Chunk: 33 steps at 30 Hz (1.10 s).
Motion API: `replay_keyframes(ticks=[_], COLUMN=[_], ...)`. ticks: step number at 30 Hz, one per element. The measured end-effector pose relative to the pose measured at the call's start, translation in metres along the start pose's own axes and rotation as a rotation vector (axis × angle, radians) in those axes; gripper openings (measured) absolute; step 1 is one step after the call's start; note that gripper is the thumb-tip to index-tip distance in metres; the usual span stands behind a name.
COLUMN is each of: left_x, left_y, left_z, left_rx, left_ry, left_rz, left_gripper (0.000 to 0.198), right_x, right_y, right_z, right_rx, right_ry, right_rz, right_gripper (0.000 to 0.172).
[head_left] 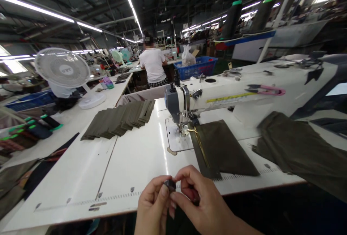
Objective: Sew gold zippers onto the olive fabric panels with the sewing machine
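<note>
Just over the table's front edge, my left hand (153, 200) pinches a small dark round bobbin (170, 185) between thumb and fingers. My right hand (196, 199) closes on the bobbin's right side with thumb and forefinger; any thread there is too fine to make out. Beyond them stands a white sewing machine (217, 90). A dark olive fabric piece (225, 148) with a gold zipper (201, 144) lies flat, its upper left edge beside the needle and presser foot (182, 130).
A fanned row of olive fabric pieces (116, 121) lies left of the machine, more olive cloth (300, 148) at right. Pink-handled snips (267, 89) rest on the machine arm. Farther off are a white fan (63, 69), thread cones (40, 128), a blue basket (197, 68) and a person in white (153, 63).
</note>
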State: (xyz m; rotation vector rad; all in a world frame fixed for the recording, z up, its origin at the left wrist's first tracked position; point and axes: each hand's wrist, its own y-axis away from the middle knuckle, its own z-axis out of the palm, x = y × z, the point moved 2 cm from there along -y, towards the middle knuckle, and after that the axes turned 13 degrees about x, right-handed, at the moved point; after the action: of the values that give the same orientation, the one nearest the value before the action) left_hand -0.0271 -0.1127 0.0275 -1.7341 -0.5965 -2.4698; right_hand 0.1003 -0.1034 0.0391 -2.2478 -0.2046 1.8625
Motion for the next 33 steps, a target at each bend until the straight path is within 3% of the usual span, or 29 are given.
replay_keyframes(ticks=[2,5,12,15,20,27,33], left_x=[-0.004,-0.007,-0.012,-0.017,-0.016,-0.009,-0.021], left_y=[0.0,0.0,0.004,0.005,0.002,0.003,0.003], left_z=[0.002,0.005,0.009,0.008,0.003,0.0,0.001], left_rx=[-0.003,0.004,-0.039,-0.11,-0.202,-0.289,-0.333], left_ry=[0.085,0.18,0.135,0.0,-0.053,0.133,0.247], left_rz=[-0.117,-0.194,-0.175,-0.157,-0.224,-0.312,-0.392], left_gripper=[0.033,0.034,0.037,0.037,0.035,0.025,0.02], right_x=[0.0,0.002,-0.003,-0.006,0.0,0.001,0.001], right_y=[0.004,0.008,0.0,-0.008,-0.012,-0.007,-0.009], right_z=[-0.001,-0.004,-0.016,-0.019,-0.021,-0.025,-0.018], right_rx=[-0.021,-0.025,0.087,0.042,-0.084,-0.054,-0.069], right_ry=[0.002,0.021,0.108,0.172,0.227,0.204,0.148], right_rz=[-0.095,-0.164,-0.313,-0.404,-0.291,-0.218,-0.136], right_gripper=[0.003,0.012,0.014,0.013,0.014,0.014,0.012])
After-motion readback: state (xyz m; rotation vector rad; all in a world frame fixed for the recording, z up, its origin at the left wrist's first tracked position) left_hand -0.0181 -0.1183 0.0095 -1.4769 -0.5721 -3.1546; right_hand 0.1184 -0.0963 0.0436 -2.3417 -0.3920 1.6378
